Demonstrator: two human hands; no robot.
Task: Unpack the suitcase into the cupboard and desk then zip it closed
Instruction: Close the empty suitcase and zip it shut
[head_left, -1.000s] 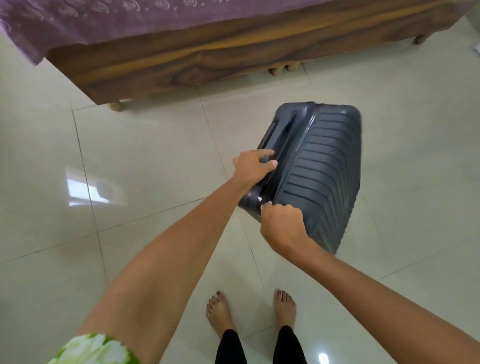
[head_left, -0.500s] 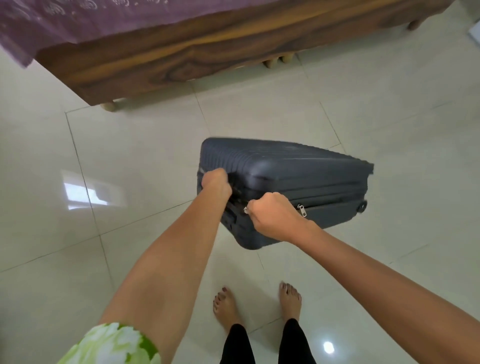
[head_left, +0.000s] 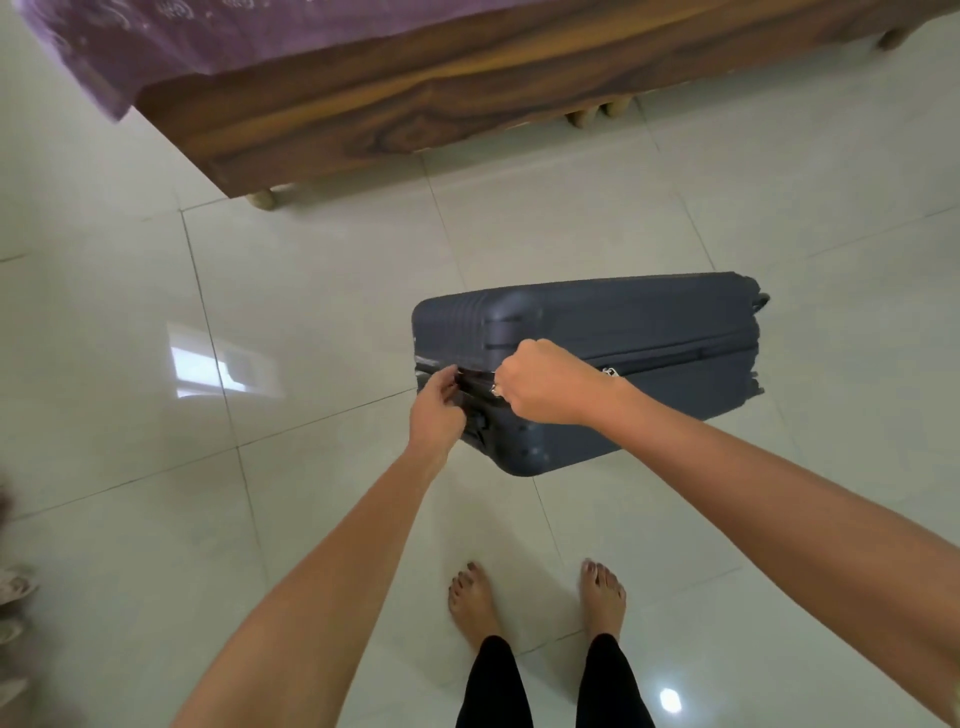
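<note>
Glossy tiled floor (head_left: 322, 519), wooden bed (head_left: 415, 114) beyond. The dark suitcase (head_left: 649, 332) lies on its side on the floor, before bare feet. Left hand (head_left: 436, 410): grip curled on the suitcase's near end at the zipper seam. Right hand (head_left: 545, 384): grip fisted, pinching the zipper there. Both arms extend forward and down.

Place: a home bedroom, where I stand barefoot.
Signs: wooden bed (head_left: 415, 104), purple bedsheet (head_left: 208, 41), glossy tiled floor (head_left: 130, 467).
</note>
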